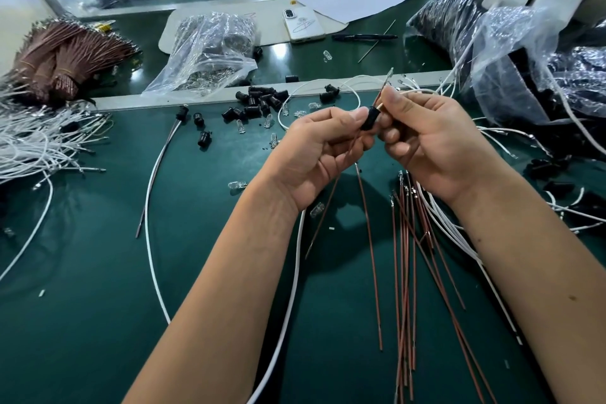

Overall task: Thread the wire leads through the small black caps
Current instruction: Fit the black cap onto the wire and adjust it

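Note:
My left hand (314,147) pinches a small black cap (371,118) between thumb and fingertips above the green table (98,305). My right hand (426,138) pinches the wire leads at the cap's upper end; a brown lead with a metal terminal (387,77) sticks up past my fingers, and a white wire (296,272) loops away and runs down between my arms. A brown lead (323,216) hangs from below my left hand. Loose black caps (262,102) lie in a pile behind my hands.
Brown wires (410,272) lie fanned out under my right forearm. White wire bundles (36,144) and brown wire bundles (65,56) sit at left. A clear bag of bulbs (210,52), a phone (303,24), a pen (364,37) and black-filled plastic bags (524,52) lie beyond.

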Demonstrator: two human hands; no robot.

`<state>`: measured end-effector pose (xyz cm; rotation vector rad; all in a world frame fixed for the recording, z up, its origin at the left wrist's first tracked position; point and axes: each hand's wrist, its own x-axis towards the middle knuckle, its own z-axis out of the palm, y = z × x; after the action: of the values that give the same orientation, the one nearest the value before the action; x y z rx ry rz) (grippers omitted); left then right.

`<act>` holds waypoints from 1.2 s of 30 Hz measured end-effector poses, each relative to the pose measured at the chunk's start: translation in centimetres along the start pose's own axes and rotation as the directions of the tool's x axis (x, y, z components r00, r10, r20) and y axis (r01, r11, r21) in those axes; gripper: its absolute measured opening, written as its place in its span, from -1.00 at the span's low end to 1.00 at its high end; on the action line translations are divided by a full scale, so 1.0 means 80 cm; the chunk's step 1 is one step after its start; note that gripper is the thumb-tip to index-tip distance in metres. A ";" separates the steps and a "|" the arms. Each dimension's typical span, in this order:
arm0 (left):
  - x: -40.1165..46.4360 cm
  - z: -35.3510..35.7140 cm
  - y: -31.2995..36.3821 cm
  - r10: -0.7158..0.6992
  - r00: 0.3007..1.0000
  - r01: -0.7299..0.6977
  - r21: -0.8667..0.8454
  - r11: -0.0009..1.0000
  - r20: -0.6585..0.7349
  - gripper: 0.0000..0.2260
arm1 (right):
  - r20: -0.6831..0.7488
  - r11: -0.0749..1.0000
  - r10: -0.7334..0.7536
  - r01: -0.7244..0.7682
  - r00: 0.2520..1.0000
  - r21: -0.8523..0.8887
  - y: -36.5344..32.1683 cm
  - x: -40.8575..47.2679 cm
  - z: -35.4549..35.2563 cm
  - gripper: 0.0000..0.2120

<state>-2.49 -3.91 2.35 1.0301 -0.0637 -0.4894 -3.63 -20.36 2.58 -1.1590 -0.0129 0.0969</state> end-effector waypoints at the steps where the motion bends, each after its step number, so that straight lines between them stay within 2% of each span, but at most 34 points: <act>1: 0.000 0.000 0.000 0.007 1.000 -0.007 0.003 1.000 0.000 -0.90 | 0.005 1.000 0.000 0.000 1.000 -0.006 0.000 0.000 0.000 -0.81; 8: -0.001 -0.002 -0.003 0.066 0.998 -0.066 0.036 0.997 -0.008 -0.85 | -0.026 0.989 -0.075 0.071 0.997 -0.130 0.004 0.001 -0.001 -0.78; 28: -0.002 -0.003 -0.004 0.164 0.982 -0.139 0.227 0.964 -0.093 -0.86 | -0.078 0.950 -0.209 0.183 0.975 -0.254 0.008 0.001 0.002 -0.83; 32: -0.001 -0.001 -0.004 0.143 0.983 -0.119 0.189 0.975 -0.114 -0.87 | -0.099 0.955 -0.191 0.162 0.977 -0.248 0.007 0.001 0.001 -0.83; 36: 0.000 -0.001 -0.002 0.053 0.993 -0.041 0.115 0.993 -0.107 -0.77 | -0.111 0.957 -0.170 0.138 0.979 -0.254 0.008 0.002 0.001 -0.80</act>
<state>-2.52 -3.92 2.19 1.1616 -0.0177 -0.3892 -3.54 -20.00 2.06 -1.4054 0.0018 -0.1237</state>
